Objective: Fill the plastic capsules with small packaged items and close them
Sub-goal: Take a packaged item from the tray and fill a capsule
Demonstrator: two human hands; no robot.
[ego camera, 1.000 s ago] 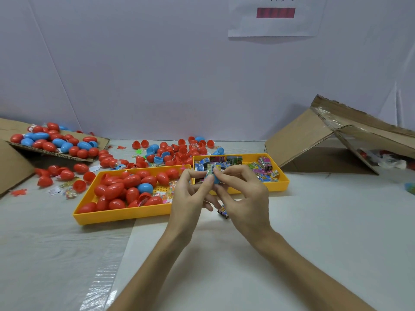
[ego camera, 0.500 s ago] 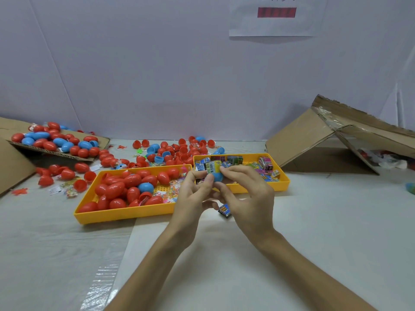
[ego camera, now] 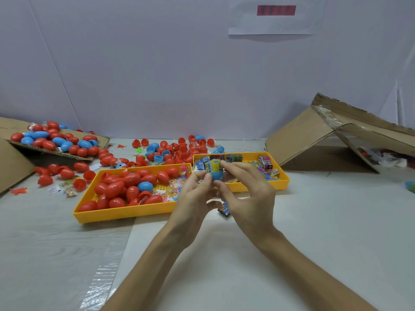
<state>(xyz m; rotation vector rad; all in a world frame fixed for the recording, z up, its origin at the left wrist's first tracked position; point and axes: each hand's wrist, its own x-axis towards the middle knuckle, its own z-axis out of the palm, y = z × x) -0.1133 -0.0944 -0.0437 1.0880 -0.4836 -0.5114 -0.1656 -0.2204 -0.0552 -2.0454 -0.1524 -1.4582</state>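
Soft, even light falls from overhead, bright enough all round, leaving only faint shadows under the yellow trays (ego camera: 125, 215) and inside the tilted cardboard box (ego camera: 314, 140) at far right. The red capsules (ego camera: 114, 187) carry small white glints, and tape on the near worktop (ego camera: 336, 221) shines. Wide-angle bending curves the edges, and everything looks slightly soft.

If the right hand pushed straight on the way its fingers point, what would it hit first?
The right hand points left toward the blue capsule half held by the left hand; it would likely meet that first.
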